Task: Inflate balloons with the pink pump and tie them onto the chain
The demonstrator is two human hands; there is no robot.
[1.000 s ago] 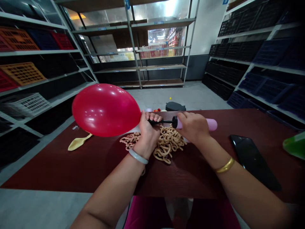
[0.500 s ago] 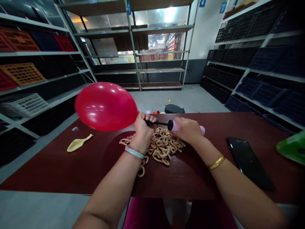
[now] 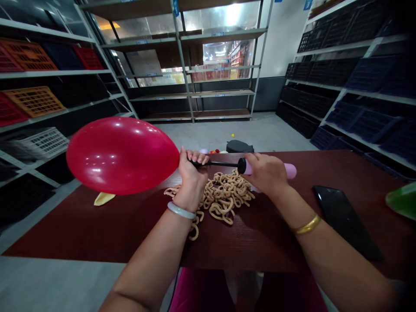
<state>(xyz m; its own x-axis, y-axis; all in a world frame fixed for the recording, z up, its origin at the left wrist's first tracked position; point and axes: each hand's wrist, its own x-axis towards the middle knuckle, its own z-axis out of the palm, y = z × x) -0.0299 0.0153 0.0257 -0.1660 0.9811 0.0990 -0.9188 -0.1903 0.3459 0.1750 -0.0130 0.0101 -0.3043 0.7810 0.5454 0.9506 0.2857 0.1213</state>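
Note:
A large red balloon (image 3: 121,155), blown up to an oval, points left from my left hand (image 3: 192,171). That hand is closed around the balloon's neck and the black end of a balloon pump (image 3: 290,170); the exact joint is hidden by my fingers. My right hand (image 3: 268,173) wraps round the pump's light purple barrel, with a black collar facing left. A thin black rod shows between the two hands. Below them lies a heap of beige curled pieces (image 3: 224,197). An uninflated yellow balloon (image 3: 104,198) lies partly hidden behind the red one.
A black phone (image 3: 346,221) lies on the dark red table (image 3: 146,242) to the right, with a green object (image 3: 403,200) at the right edge. Shelves with crates (image 3: 34,102) stand on both sides. A dark grey seat-like object (image 3: 239,146) sits beyond the table.
The red balloon has grown and reaches farther left, covering part of the yellow one. My right hand has moved right with the barrel, so more rod shows.

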